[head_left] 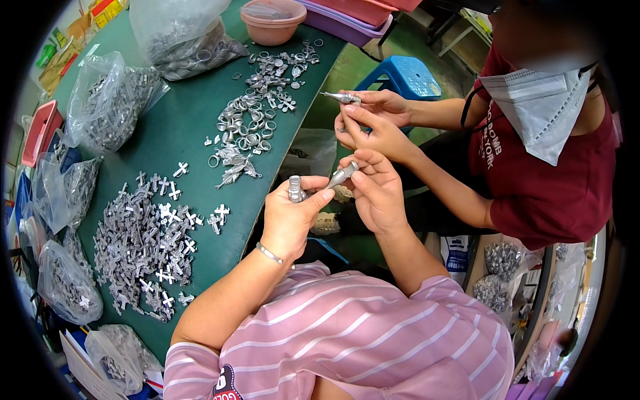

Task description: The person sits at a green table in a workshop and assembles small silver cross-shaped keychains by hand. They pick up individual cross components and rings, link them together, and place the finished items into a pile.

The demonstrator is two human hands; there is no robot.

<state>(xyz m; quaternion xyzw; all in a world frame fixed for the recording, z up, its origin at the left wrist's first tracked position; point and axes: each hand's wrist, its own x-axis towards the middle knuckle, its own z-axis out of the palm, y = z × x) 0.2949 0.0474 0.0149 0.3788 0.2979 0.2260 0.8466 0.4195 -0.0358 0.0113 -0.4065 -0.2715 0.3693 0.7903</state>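
Observation:
Above my lap, my left hand (291, 212) is closed around a stubby, knobbed silver metal piece (295, 189). Its thumb and a fingertip also meet the narrow end of a pointed silver metal piece (343, 175). The thicker end of that piece is pinched in the fingers of my right hand (380, 193). Just beyond, a co-worker's hands (380, 120) hold a similar pointed metal piece (344, 98). On the green table left of my hands lies a large heap of small grey metal crosses (143, 240). Farther back are silver rings (247, 123) and leaf-shaped metal pieces (235, 165).
Clear bags of metal parts (110, 100) line the table's (220, 247) far left side. A pink bowl (272, 23) stands at the back near purple and pink baskets (353, 20). A blue stool (400, 77) is behind the co-worker's arms. Bagged metal parts (497, 273) sit at right.

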